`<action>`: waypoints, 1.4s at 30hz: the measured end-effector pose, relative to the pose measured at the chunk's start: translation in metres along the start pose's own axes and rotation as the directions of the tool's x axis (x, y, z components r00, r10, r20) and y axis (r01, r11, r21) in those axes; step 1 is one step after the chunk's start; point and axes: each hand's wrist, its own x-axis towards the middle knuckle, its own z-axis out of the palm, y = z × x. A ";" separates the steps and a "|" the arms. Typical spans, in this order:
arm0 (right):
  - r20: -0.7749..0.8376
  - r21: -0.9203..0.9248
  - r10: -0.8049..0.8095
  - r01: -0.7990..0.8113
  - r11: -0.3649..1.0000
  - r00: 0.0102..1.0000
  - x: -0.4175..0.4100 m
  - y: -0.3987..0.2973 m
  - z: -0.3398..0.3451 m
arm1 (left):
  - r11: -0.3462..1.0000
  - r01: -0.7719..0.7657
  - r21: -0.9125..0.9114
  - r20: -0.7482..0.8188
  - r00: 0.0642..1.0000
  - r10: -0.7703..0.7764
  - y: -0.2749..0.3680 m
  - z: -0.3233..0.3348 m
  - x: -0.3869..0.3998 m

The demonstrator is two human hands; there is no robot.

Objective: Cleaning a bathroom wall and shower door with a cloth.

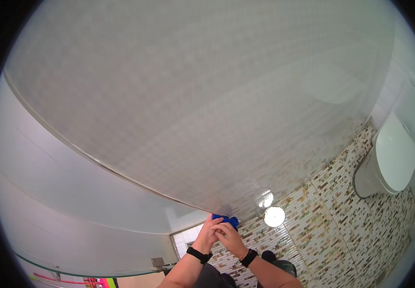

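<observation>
Low in the head view, my left hand [207, 232] and my right hand [228, 235] meet in front of the lower edge of a large greyish, finely patterned panel [193, 126]. A bundled blue cloth [226, 220] lies at the fingers of my left hand, against the panel's edge. My right hand touches the left one with bent fingers; whether it also holds the cloth cannot be told. Each wrist wears a black band.
A white toilet [396, 154] with its lid down stands at the right on a mosaic-patterned floor [322, 216]. Right of my hands, a bright round object [274, 216] is reflected in the panel. A glass edge [85, 275] with a metal hinge [158, 262] runs at the lower left.
</observation>
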 end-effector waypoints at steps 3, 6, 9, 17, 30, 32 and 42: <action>-0.177 -0.029 -0.147 0.144 0.989 0.973 -0.009 -0.040 0.016 | 0.998 0.005 0.063 -0.006 1.000 -0.005 0.030 0.044 -0.036; -0.246 -0.009 -0.100 0.101 0.995 0.964 -0.013 -0.091 0.016 | 0.995 -0.061 0.075 -0.087 0.994 0.068 0.058 0.075 -0.064; -0.173 0.038 -0.098 0.106 0.994 0.980 -0.006 -0.141 0.007 | 0.986 -0.147 0.074 -0.127 0.980 0.155 0.086 0.106 -0.101; -0.053 -0.075 -0.222 0.218 0.973 0.974 0.009 -0.280 0.003 | 0.942 -0.316 0.116 -0.049 0.945 0.323 0.161 0.178 -0.193; -0.114 -0.250 -0.440 0.403 0.880 0.891 0.006 -0.422 0.021 | 0.784 -0.604 0.142 0.148 0.796 0.587 0.240 0.262 -0.304; -0.157 -0.318 -0.459 0.395 0.862 0.874 -0.007 -0.424 0.026 | 0.780 -0.602 0.172 0.193 0.797 0.573 0.241 0.259 -0.304; -0.371 -0.385 -0.009 -0.145 0.911 0.928 -0.145 -0.290 0.004 | 0.642 -0.740 0.199 0.218 0.672 0.708 0.241 0.259 -0.279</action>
